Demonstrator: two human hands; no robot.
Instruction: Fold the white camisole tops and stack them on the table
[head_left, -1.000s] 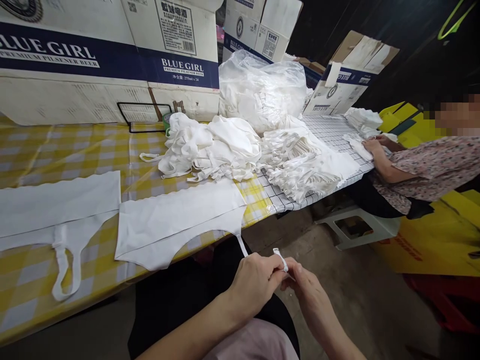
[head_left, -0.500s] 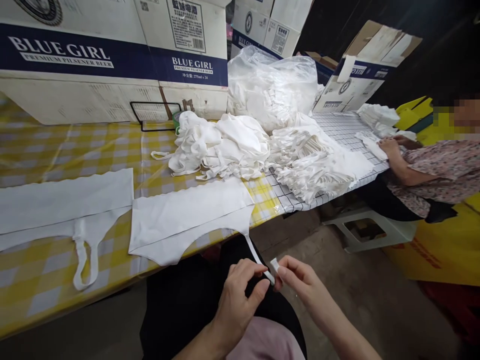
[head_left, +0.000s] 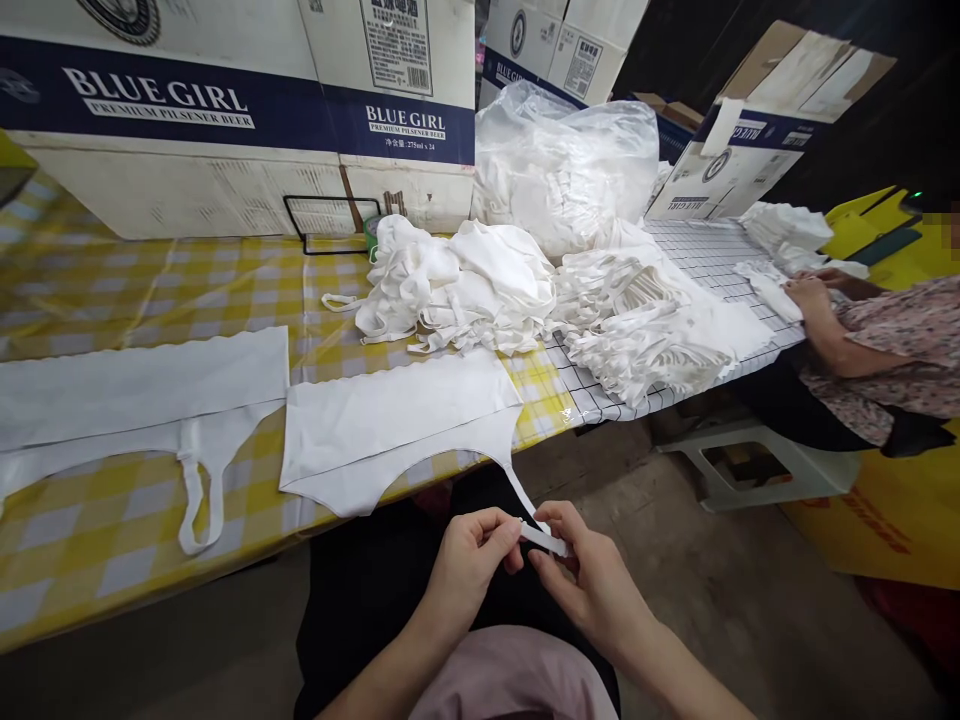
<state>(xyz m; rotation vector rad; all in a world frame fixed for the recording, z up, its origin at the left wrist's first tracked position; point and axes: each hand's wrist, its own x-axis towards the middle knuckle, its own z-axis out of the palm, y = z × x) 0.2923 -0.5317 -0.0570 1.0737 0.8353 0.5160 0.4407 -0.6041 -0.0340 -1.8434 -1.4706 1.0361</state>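
Note:
A white cut garment piece (head_left: 390, 425) lies flat at the front edge of the yellow checked table (head_left: 135, 290). Its thin white strap (head_left: 541, 535) hangs off the edge down to my lap. My left hand (head_left: 469, 555) and my right hand (head_left: 585, 575) both pinch the strap's end, fingertips close together, just below the table edge. A second white piece (head_left: 135, 395) with a looped strap lies flat to the left.
A heap of white garments (head_left: 457, 285) and a stack of strapped pieces (head_left: 645, 325) sit behind. A clear bag of white fabric (head_left: 562, 170) and Blue Girl cartons (head_left: 225, 110) line the back. A seated person's hand (head_left: 806, 295) rests on fabric at the right, above a white stool (head_left: 750, 465).
The view has shifted, so the table sits further right. My hands have changed their pinch on the strap end, which now lies stretched between both sets of fingertips.

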